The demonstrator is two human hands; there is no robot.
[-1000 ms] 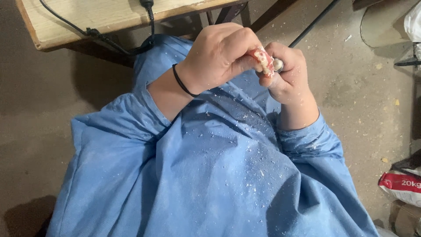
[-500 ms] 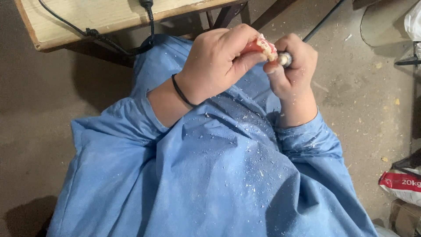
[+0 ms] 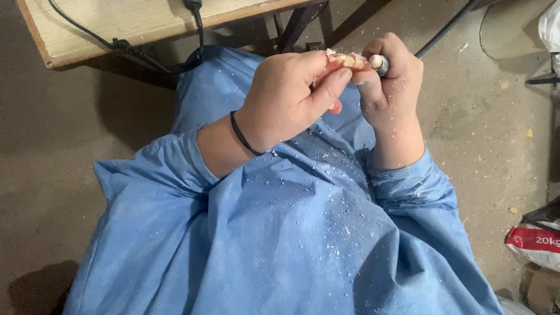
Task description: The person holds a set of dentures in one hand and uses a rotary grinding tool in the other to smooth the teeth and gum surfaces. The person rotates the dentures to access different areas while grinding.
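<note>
My left hand (image 3: 289,96) grips a small pink denture piece with pale teeth (image 3: 347,61), pinched between thumb and fingers. A black band circles that wrist. My right hand (image 3: 392,87) is closed around a metal-tipped handpiece tool (image 3: 380,64), whose end touches the denture piece. Both hands are raised over my lap, which is covered by a blue gown (image 3: 280,233) sprinkled with white shavings.
A wooden bench top (image 3: 128,26) with a black cable (image 3: 137,49) lies at the upper left, dark legs under it. The concrete floor carries dust and chips. A red and white sack (image 3: 534,239) sits at the right edge.
Both hands have shifted up and to the right with the denture piece and tool. The tool's metal tip now shows more clearly beside the piece.
</note>
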